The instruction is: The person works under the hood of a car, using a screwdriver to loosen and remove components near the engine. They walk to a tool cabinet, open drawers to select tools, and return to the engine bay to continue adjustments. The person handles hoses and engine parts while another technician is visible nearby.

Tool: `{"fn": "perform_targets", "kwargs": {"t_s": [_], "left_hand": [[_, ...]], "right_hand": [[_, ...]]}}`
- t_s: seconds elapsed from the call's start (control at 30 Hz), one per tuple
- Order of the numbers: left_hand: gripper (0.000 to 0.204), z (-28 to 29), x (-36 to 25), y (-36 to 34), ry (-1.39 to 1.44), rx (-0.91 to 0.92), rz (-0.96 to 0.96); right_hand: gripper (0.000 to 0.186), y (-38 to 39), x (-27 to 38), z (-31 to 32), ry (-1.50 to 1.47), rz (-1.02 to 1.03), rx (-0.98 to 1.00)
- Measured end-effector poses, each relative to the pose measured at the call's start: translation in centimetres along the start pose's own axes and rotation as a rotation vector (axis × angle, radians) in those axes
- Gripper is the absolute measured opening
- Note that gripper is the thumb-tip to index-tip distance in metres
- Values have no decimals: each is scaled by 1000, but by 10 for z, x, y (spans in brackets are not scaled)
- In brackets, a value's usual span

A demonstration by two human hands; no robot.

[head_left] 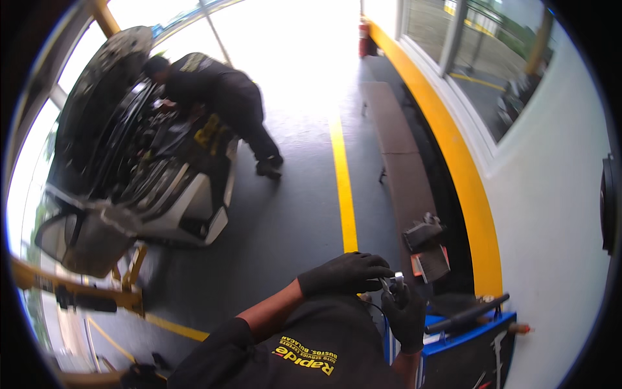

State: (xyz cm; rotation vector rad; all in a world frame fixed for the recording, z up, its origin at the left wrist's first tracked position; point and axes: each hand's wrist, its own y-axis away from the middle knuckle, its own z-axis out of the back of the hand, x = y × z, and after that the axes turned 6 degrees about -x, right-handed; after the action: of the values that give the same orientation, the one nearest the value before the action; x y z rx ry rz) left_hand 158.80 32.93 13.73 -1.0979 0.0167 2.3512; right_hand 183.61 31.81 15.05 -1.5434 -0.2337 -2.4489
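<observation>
Both my hands wear black gloves and meet low in the view, right of centre. My left hand reaches across from the left, its fingers bent together against a small silver metal part. My right hand is closed around the lower side of that same part. The gloves cover most of it, so its exact kind cannot be made out. Below the hands, a thin dark cord or cable curves beside my shirt.
A blue tool cart with a black handle stands at my right. Beyond it runs a long brown bench bearing a dark box-like item. At the left, another person leans into a car's engine bay, near a yellow lift arm.
</observation>
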Motion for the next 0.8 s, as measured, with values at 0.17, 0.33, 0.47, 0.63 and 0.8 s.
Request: {"fn": "perform_targets", "kwargs": {"t_s": [0.17, 0.33, 0.47, 0.63, 0.8], "left_hand": [[19, 45, 12, 174, -162, -169, 243], [11, 71, 26, 315, -294, -847, 404], [15, 116, 1, 394, -231, -1154, 684], [23, 158, 13, 446, -453, -1293, 771], [24, 216, 66, 467, -525, -1289, 838]], "right_hand": [[14, -29, 94, -123, -158, -41, 497], [58, -57, 163, -262, -358, 209, 799], [65, -54, 234, -356, -259, 111, 981], [40, -69, 275, -450, -252, -64, 1342], [50, -115, 297, -532, -164, 11, 1343]]}}
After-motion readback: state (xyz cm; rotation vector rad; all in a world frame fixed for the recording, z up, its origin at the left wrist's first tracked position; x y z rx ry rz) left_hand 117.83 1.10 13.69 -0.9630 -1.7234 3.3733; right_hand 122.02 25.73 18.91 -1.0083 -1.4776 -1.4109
